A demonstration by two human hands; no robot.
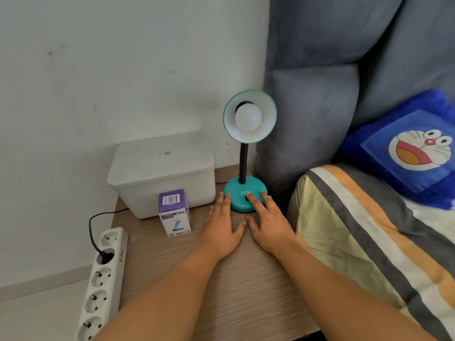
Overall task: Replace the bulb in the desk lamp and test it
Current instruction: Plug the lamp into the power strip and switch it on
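Soft, even daylight; faint shadows, edges warped and slightly blurred.

Scuffed white wall [98, 70], wooden nightstand [234, 291], probably a grey padded headboard [320, 94].

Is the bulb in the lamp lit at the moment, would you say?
No, the bulb in the lamp looks dull white, with no glow on the shade.

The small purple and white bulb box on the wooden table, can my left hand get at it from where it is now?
Probably yes. The left hand lies flat and empty on the wooden table, just right of the purple and white bulb box, with only bare tabletop between them. The white plastic storage box sits behind, out of the way.
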